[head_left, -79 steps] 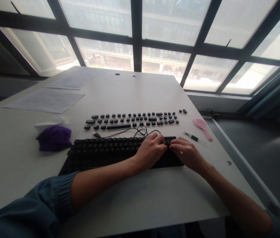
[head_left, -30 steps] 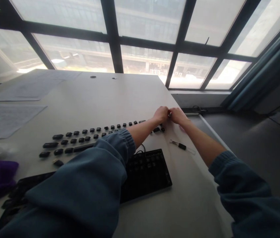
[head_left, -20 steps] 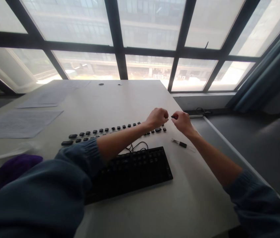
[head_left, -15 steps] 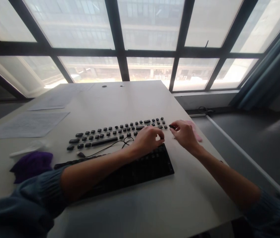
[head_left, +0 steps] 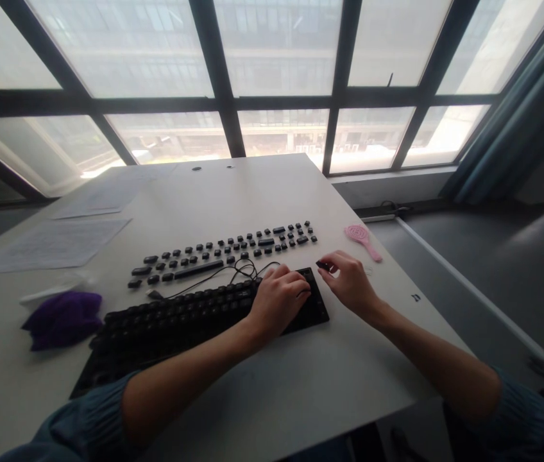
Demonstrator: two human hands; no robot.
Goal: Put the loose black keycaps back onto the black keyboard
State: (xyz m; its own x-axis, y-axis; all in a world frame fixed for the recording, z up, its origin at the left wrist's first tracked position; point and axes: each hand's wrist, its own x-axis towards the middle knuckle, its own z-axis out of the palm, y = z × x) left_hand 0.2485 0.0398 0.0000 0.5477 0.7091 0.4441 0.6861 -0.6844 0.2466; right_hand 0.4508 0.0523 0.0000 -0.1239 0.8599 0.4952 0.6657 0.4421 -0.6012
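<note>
A black keyboard lies at an angle on the white table, many keys in place and bare dark parts near its right end. My left hand rests over that right part, fingers bent together; whatever is under the fingertips is hidden. Just off the keyboard's right edge, my right hand pinches a small black keycap between thumb and fingertips. Behind the keyboard, several loose keycaps are laid out in rows, including a long space bar. A thin black cable with a plug winds between them.
A pink hairbrush lies by the table's right edge, with a small dark piece nearer me. At left are a purple cloth, a white item and printed sheets. Windows stand beyond the table.
My left hand has come down onto the keyboard's right part. My right hand, still pinching the keycap, has moved nearer me and left, uncovering the hairbrush. The view has shifted slightly.
</note>
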